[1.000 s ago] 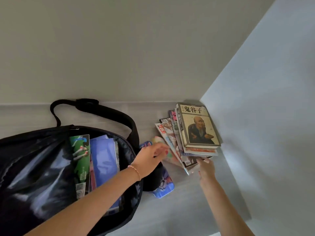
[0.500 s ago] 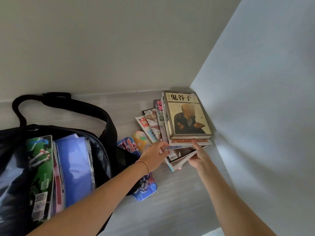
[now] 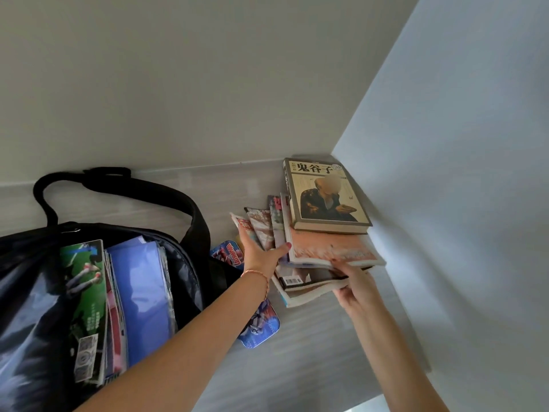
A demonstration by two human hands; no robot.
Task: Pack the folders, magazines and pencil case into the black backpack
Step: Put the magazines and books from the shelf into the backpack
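Observation:
The black backpack (image 3: 190,257) lies open at the left with a green magazine (image 3: 84,295) and blue folders (image 3: 142,298) standing inside. A fanned stack of magazines (image 3: 315,281) lies in the right corner. My left hand (image 3: 261,254) rests flat on the stack's left side, fingers straight. My right hand (image 3: 353,283) grips the stack's near right edge, thumb on top and fingers underneath. A blue printed pencil case (image 3: 261,325) lies on the surface between backpack and stack, partly hidden by my left forearm.
A thick beige hardcover book (image 3: 323,197) sits on top of the magazine stack, against the corner of two pale walls (image 3: 445,173). The backpack's strap (image 3: 118,185) loops toward the back wall. The grey surface (image 3: 297,367) runs toward me.
The near edge of the magazine stack has lifted under my right hand, which now grips it. My left hand slid further onto the stack's left side.

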